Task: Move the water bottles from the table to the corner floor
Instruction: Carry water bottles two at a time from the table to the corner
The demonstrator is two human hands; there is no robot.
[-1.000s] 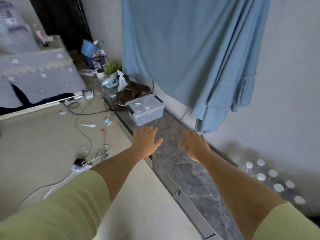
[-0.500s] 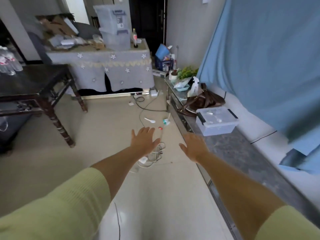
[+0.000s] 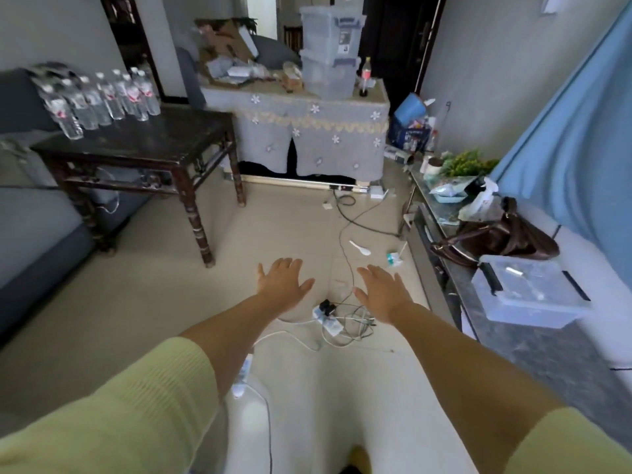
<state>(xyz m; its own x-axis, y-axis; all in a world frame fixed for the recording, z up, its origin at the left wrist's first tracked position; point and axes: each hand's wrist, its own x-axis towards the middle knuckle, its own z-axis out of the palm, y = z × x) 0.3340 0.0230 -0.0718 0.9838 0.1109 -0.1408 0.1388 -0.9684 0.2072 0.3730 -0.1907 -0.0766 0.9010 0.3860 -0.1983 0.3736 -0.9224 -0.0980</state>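
Several clear water bottles [image 3: 102, 97] with white caps and red labels stand in rows at the far left end of a dark wooden table [image 3: 147, 138]. My left hand [image 3: 282, 280] and my right hand [image 3: 381, 290] are stretched out in front of me over the pale floor, palms down, fingers spread, holding nothing. Both hands are well to the right of the table and far from the bottles. The floor corner is out of view.
A power strip and tangled cables [image 3: 333, 318] lie on the floor just below my hands. A low stone-topped cabinet [image 3: 533, 350] along the right wall carries a plastic box [image 3: 528, 295] and a brown bag [image 3: 496, 237]. A grey sofa [image 3: 30, 230] stands left; a cloth-covered table [image 3: 307, 131] lies ahead.
My view has swung left, away from the blue curtain and the bottles on the floor at the right. The dark table with its bottles has come into view. Both hands stay empty.
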